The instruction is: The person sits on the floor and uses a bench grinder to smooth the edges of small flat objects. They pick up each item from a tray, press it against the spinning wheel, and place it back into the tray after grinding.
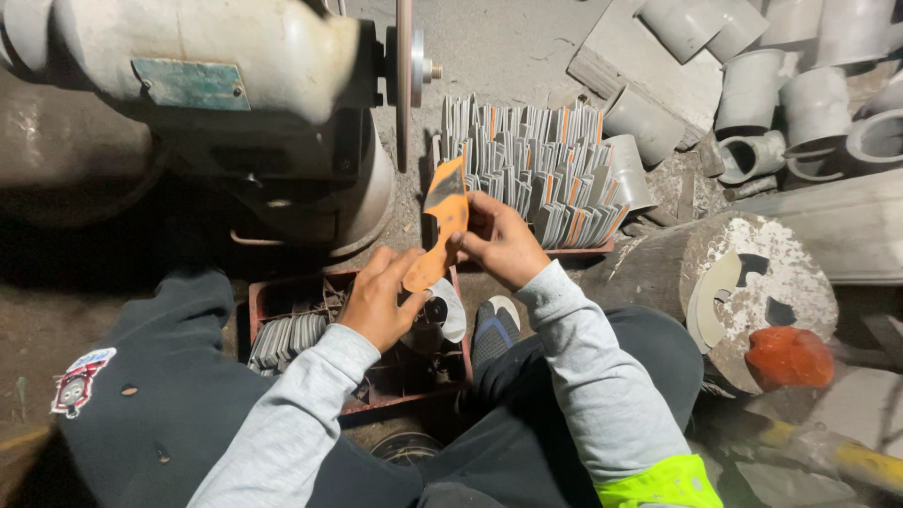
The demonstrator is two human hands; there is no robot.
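Both hands, left hand (378,303) and right hand (499,243), pinch my flat orange shoe-sole blank (440,226) beside the spinning grey grinder disc (404,80); I judge edge-grinding comes next, needing steady grip

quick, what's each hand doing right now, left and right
Left hand: closed on the lower end of the orange curved blade.
Right hand: closed on the same blade, higher up.

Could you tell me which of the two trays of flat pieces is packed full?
The far tray, beyond the hands, is packed with upright grey-and-orange pieces; the near red tray holds only one small stack.
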